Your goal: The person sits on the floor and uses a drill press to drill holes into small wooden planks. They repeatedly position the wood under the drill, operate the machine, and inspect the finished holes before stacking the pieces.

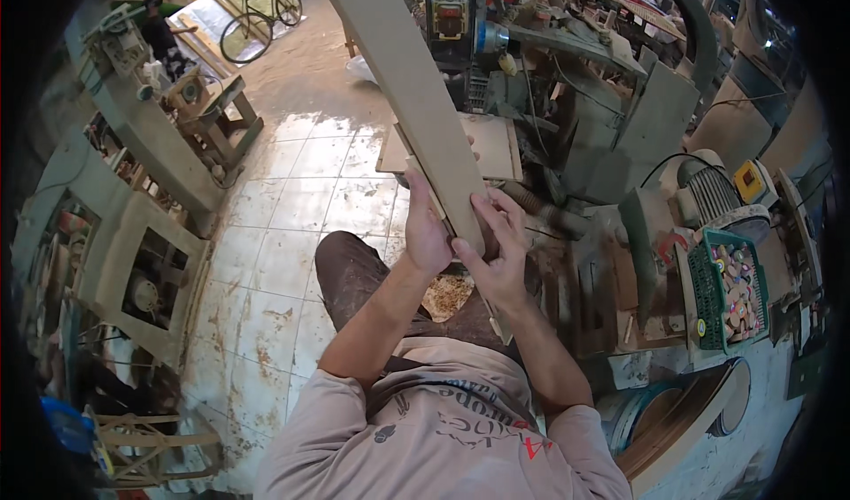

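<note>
A long, pale wooden board [416,93], slightly curved at its far end, slants up and away in front of me. My left hand [428,225] is closed around its left side, thumb along the edge; fingertips showing past the far edge seem to belong to it. My right hand [498,250] grips the near right end, its thumb on the board's end and its fingers along the edge. A narrower wooden strip [413,168] shows beneath the board's left side. Whether it is fixed to the board I cannot tell. Under the board's middle stands a flat wooden machine table [500,137].
Behind the table rises a dusty machine with a switch box [450,17]. At right are an electric motor [708,181] and a green plastic basket [705,296] of small wooden pieces. Large machines line the left. Farther off, a bicycle [259,20] stands by a person [161,39].
</note>
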Demonstrator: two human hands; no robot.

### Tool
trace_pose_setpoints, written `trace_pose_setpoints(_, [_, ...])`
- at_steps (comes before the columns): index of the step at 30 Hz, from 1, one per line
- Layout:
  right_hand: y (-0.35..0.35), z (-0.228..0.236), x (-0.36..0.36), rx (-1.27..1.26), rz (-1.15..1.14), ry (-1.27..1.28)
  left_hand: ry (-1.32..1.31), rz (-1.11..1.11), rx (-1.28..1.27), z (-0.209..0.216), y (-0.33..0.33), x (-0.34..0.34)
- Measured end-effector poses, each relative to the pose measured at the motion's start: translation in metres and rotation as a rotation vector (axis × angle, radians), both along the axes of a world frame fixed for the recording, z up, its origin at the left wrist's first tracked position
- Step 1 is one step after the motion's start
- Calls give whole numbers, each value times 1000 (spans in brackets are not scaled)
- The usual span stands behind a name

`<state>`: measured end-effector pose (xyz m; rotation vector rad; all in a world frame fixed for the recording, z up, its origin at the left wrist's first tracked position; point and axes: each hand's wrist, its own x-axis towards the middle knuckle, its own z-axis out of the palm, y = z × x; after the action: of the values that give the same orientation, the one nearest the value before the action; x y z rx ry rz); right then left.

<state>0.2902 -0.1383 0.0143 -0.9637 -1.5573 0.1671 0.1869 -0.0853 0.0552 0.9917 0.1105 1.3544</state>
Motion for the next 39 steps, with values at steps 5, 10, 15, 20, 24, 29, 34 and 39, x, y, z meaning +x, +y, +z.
trace_pose_setpoints(5, [7, -6, -1, -39, -37, 4, -1, -27, -33, -1, 4, -1])
trace_pose_setpoints(10, [5, -16, -1, -47, -16, 68, -30, -45, -62, -7, 11, 2])
trace_pose_setpoints(15, [8, -20, 4, 3, -51, 44, -7, -27, -88, -6, 13, 8])
trace_pose_setpoints(20, [7, -30, 7, -25, -37, 87, 41, 7, -92, -6, 17, 12])
trace_pose_setpoints(24, [7, -37, 9, -48, -26, 138, 59, 47, -57, -6, 17, 17])
trace_pose_setpoints(29, [16, -35, 15, -45, -14, 109, 75, 23, -101, -5, 24, 16])
trace_pose_setpoints(34, [20, -30, 19, -37, -19, 54, 64, 9, -100, -6, 27, 17])
trace_pose_setpoints(39, [19, -35, 18, -70, -35, 120, 50, 10, -98, -8, 28, 21])
